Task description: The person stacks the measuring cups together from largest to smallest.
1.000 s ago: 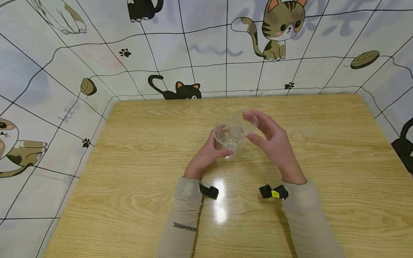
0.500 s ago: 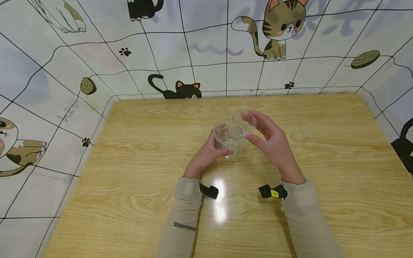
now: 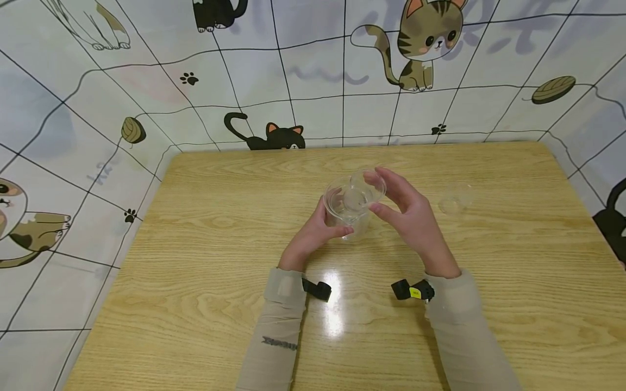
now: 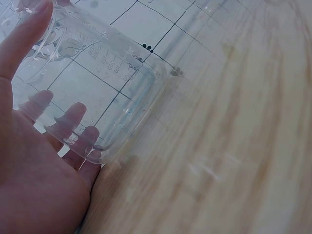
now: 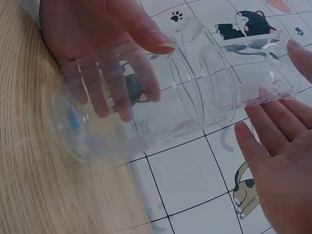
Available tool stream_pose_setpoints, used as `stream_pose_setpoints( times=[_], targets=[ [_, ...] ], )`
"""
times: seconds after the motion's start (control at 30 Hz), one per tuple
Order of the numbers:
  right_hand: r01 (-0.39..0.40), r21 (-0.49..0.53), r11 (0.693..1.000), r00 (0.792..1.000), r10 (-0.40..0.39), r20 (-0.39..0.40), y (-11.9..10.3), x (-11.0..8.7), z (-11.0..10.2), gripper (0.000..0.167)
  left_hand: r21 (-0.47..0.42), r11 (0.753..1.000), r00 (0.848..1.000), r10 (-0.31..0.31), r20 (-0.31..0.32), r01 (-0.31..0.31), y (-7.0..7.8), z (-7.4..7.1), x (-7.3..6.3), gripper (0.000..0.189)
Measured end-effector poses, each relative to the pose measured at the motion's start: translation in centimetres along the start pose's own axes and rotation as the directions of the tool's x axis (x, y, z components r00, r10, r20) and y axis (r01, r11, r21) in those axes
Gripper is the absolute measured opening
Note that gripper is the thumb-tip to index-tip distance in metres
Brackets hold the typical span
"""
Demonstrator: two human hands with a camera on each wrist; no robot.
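A large clear jar [image 3: 360, 227] stands on the wooden table; printed measuring marks run up its wall in the left wrist view. My left hand [image 3: 314, 234] grips it from the left, thumb in front and fingers behind. Between the thumb and fingers of my right hand [image 3: 412, 217] I hold a smaller clear cup [image 3: 369, 184], tilted over the jar's mouth. In the right wrist view the cup [image 5: 256, 73] overlaps the jar's rim, and the jar [image 5: 156, 114] shows its rounded base at the left.
To the right on the table [image 3: 220, 228] lies another clear, see-through piece [image 3: 452, 204], its shape faint. A white wall sheet with grid lines and cartoon cats [image 3: 430, 43] rises behind the table and along both sides.
My right hand and the cup in it have shifted slightly left over the jar. The left hand and the jar stay in place.
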State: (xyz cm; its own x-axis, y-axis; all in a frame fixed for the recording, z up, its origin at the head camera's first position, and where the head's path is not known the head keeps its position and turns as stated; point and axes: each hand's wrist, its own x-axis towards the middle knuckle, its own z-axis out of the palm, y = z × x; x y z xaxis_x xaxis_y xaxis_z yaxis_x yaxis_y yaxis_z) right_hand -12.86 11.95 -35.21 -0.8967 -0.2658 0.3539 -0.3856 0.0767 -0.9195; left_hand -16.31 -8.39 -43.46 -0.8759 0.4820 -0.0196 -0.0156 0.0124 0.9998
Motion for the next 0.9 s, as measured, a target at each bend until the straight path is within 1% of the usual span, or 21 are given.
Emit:
stream_pose_setpoints(
  times=[0.23,0.5,0.7,0.9],
  targets=[
    [0.003,-0.003,1.000,1.000,-0.003,0.015,0.26,0.02,0.04,0.057,0.013,1.000,1.000,-0.010,-0.007,0.011,0.09,0.03,-0.10,0.085],
    [-0.025,-0.006,1.000,1.000,0.025,0.016,0.42,0.07,0.11,0.055,0.010,1.000,1.000,-0.004,-0.001,0.004,0.10,0.00,-0.08,0.085],
    [-0.056,-0.012,0.998,0.998,0.056,0.024,0.71,0.10,0.07,0.055,0.026,1.000,1.000,-0.016,-0.010,0.016,0.11,0.00,-0.10,0.085],
    [-0.060,-0.036,0.998,0.998,0.060,0.021,0.58,0.15,0.11,0.055,0.024,1.000,1.000,-0.019,-0.008,0.019,0.14,0.01,-0.12,0.085]
  ],
)
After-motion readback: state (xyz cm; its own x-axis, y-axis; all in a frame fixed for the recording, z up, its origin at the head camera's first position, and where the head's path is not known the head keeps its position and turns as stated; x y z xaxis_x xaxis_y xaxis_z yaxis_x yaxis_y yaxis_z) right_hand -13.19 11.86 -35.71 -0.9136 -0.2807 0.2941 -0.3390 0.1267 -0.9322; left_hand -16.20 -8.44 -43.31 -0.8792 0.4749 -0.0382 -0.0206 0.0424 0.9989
